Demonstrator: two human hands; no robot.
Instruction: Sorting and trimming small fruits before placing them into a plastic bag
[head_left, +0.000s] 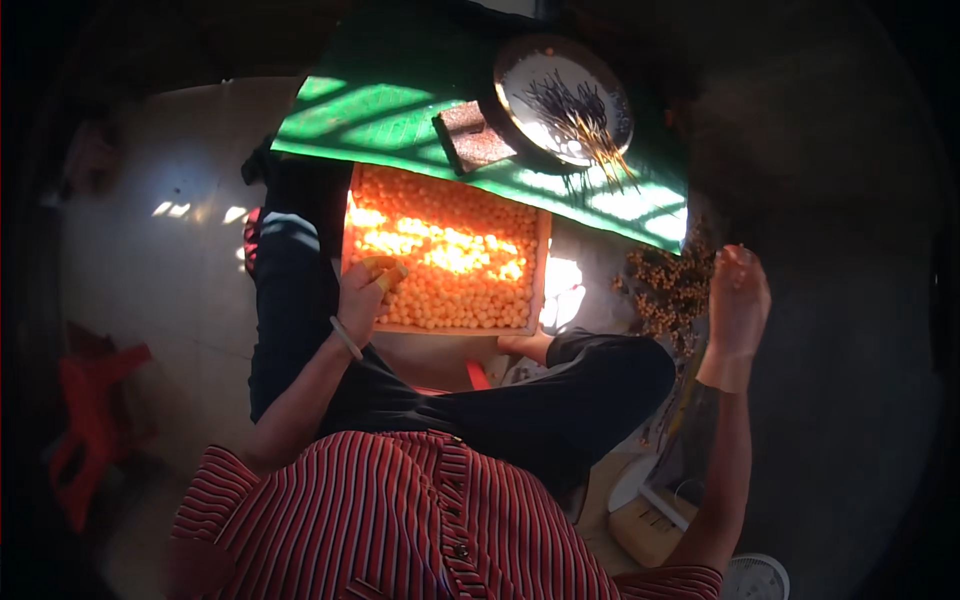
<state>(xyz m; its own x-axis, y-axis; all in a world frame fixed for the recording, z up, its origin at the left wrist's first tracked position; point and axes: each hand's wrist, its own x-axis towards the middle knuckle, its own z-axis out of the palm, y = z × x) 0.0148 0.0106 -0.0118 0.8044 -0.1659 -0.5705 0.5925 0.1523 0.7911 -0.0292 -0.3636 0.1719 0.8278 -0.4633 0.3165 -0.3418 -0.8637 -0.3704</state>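
A shallow box (541, 247) filled with small round orange balls (450, 300) stands before me, partly lit by bright sun. Over its near left corner is my left hand (366, 294), with yellow coverings on some fingertips and a bracelet at the wrist. Its thumb and finger are bent towards each other; whether a ball sits between them is not clear. Out to the right, my right hand (741, 296) is raised with curled fingers, apart from the box. Just left of it lie thin branches bearing many small tan balls (671, 289). What my right hand holds, if anything, is hidden.
A green-covered table (367, 116) overhangs the box's far side. On it are a round dish (517, 64) of thin dark stems with yellowish ends (581, 116) and a brown block (474, 139). A red plastic stool (94, 420) stands left; a white fan-like object (754, 577) sits lower right.
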